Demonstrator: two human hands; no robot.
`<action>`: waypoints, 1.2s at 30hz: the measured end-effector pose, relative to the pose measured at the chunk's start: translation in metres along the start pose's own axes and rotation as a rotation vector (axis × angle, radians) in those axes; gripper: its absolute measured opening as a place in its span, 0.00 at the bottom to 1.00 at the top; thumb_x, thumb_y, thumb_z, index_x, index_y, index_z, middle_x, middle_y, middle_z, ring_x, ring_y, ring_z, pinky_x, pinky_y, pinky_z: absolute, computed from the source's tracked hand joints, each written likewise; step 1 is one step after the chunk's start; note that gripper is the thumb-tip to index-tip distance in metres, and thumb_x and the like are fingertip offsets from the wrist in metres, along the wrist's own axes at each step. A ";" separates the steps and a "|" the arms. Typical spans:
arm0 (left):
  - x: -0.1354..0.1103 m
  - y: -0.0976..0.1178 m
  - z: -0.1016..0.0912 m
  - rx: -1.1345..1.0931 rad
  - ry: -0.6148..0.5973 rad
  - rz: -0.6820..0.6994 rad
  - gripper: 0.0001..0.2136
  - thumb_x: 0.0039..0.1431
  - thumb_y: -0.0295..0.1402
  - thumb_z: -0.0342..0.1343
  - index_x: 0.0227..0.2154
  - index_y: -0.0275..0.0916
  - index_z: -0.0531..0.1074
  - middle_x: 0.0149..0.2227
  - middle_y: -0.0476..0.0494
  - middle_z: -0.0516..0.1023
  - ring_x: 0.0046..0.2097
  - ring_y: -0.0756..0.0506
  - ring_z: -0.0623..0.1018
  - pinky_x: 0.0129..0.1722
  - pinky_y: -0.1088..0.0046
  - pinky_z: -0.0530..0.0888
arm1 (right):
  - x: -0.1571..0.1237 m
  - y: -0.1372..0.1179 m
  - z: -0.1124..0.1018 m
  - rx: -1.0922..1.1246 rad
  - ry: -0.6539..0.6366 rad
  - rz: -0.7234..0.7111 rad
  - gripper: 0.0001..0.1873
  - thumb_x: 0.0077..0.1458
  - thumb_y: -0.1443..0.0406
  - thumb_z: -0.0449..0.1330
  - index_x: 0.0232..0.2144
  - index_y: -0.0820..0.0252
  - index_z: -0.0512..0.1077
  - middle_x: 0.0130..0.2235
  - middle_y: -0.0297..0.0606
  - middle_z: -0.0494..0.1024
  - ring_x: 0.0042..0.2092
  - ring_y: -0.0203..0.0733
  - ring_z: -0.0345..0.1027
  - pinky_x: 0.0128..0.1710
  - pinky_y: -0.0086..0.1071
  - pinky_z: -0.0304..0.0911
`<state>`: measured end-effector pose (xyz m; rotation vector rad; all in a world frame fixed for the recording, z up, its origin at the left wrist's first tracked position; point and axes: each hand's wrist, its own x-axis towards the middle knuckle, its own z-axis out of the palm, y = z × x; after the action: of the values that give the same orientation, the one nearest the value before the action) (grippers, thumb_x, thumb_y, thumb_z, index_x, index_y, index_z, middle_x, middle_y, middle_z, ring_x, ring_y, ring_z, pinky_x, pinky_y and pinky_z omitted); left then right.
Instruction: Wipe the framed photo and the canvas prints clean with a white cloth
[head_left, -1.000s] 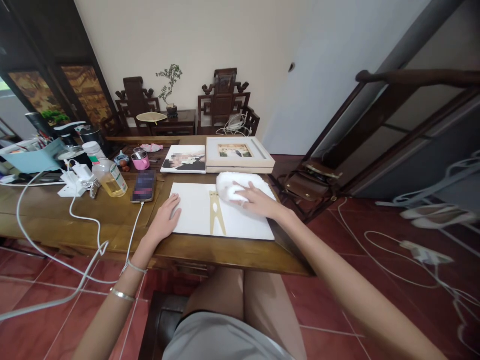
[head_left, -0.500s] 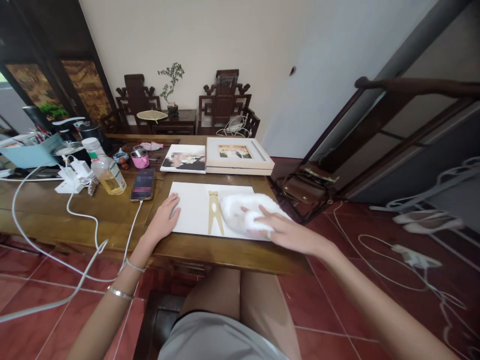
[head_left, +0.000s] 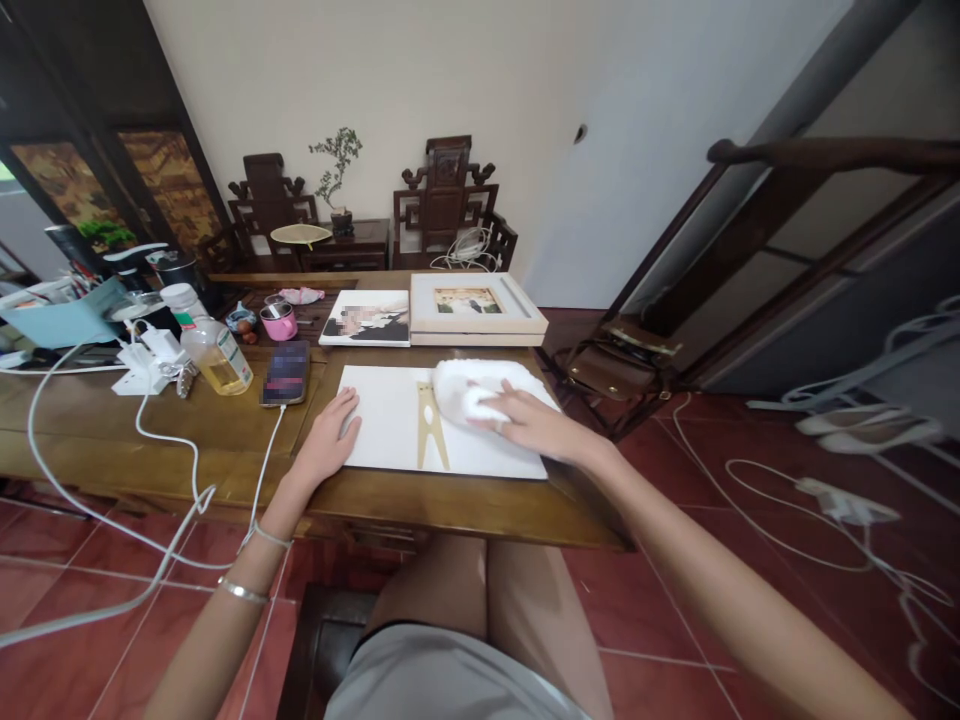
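A white rectangular board (head_left: pixel 382 420) with a gold, animal-shaped figure (head_left: pixel 430 425) on its middle lies flat on the wooden table. My left hand (head_left: pixel 330 435) rests at the board's left edge, its fingers extended over the edge. With my right hand (head_left: pixel 529 420) I grip a fluffy white cloth (head_left: pixel 457 385) and press it on the right half of the board. The cloth covers the board's upper right part, and some of my right fingers are sunk in its folds.
Behind the board lie a photo print (head_left: pixel 365 318) and a framed picture (head_left: pixel 480 310). To the left are a charging phone (head_left: pixel 286 372), a bottle of yellow liquid (head_left: pixel 217 350), a pink cup (head_left: pixel 278 320), a power strip (head_left: pixel 146 360) and trailing white cables (head_left: pixel 196 455).
My right hand and the white cloth have moved up and slightly left across the board, uncovering its lower right corner. My left hand stays in place.
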<state>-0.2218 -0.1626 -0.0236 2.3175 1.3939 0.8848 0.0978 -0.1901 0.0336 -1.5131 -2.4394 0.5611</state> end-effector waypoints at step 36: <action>0.000 0.002 0.001 0.033 -0.012 0.002 0.24 0.62 0.37 0.43 0.56 0.27 0.65 0.61 0.30 0.63 0.64 0.39 0.60 0.64 0.57 0.57 | -0.043 -0.065 0.031 -0.062 -0.064 -0.282 0.22 0.47 0.76 0.49 0.43 0.61 0.72 0.65 0.44 0.55 0.67 0.49 0.35 0.64 0.57 0.34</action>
<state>-0.2192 -0.1633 -0.0233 2.3452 1.4121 0.8527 0.0530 -0.2611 0.0344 -1.1566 -2.6791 0.4878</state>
